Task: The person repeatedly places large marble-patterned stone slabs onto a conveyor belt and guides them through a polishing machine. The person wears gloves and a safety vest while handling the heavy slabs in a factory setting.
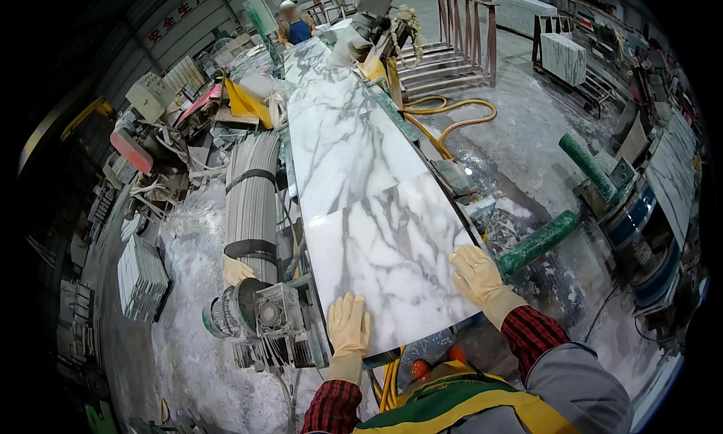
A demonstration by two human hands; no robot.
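Observation:
A white, grey-veined marble slab [399, 276] lies flat on the machine bed in front of me. My left hand [349, 327], in a cream rubber glove, rests on its near left corner with the fingers stretched forward. My right hand [476, 274], gloved the same way, lies on the slab's right edge, its fingers extended and slightly apart. Neither hand grips anything. Beyond the seam, a second veined marble slab [350, 148] continues up the line toward the machine head [370, 20].
A motor [271, 313] stands left of the bed, with a loose cream glove [237, 270] by it and a strapped grey bundle [252, 185] behind. Green rollers [538, 243] jut out at right. A yellow hose [459, 106] loops over the floor. Far off stands another person [297, 29].

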